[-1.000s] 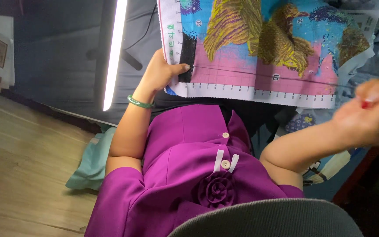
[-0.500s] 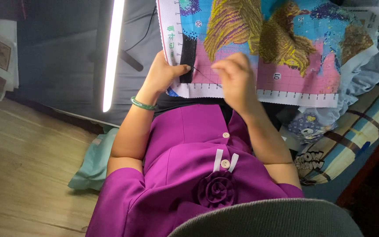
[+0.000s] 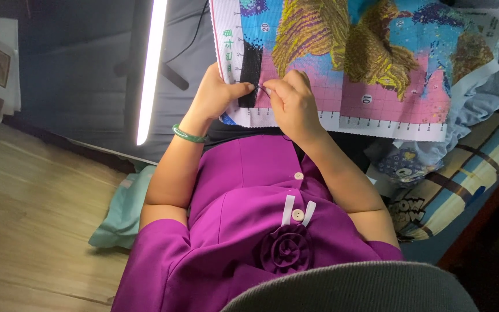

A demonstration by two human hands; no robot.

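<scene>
A large cross-stitch canvas (image 3: 376, 63) with a printed grid, stitched in blue, pink, gold and black, is spread in front of me. My left hand (image 3: 215, 95), with a green bangle on the wrist, grips its left edge beside the black stitched block (image 3: 250, 69), thumb on top. My right hand (image 3: 293, 104) pinches a thin needle (image 3: 263, 89) against the canvas, right next to the left thumb. The thread is too fine to see.
A bright white light bar (image 3: 150, 69) runs down at the left over a dark grey surface. A striped blanket (image 3: 463, 167) and patterned cloth lie at the right, a teal cloth (image 3: 119, 211) at lower left, on a wooden floor (image 3: 36, 219).
My right hand came in from the far right, where it was raised, down to the canvas, and now meets the left thumb. The left hand has kept its grip on the canvas edge.
</scene>
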